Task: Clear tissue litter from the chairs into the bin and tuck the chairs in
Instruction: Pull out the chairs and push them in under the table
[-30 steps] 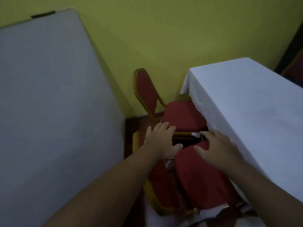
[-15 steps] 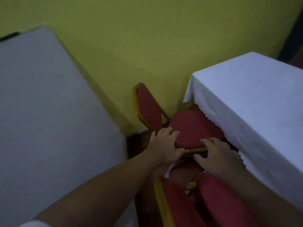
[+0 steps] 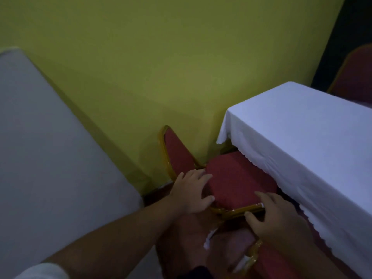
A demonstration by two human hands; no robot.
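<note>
A red padded chair (image 3: pixel 237 178) with a gold frame stands by the yellow wall, its backrest (image 3: pixel 177 156) to the left. The seat's right side lies under the hem of the white tablecloth (image 3: pixel 302 141). My left hand (image 3: pixel 191 192) grips the seat's front left corner, fingers on top and thumb at the edge. On the gold front rail, my right hand (image 3: pixel 277 218) is curled over the right end. A second red chair (image 3: pixel 269 262) sits blurred just below my hands. A small white scrap (image 3: pixel 209 236) shows between the chairs; I cannot tell what it is.
A second white-covered table (image 3: pixel 40 158) fills the left side, leaving a narrow aisle. The yellow wall (image 3: pixel 161 67) closes the far end. Another red chair back (image 3: pixel 358 73) shows at the top right beyond the table.
The view has shifted, so the chairs sit lower in frame and less of the near chair shows. Both hands stay on the far chair's front edge, whose seat lies closer under the tablecloth.
</note>
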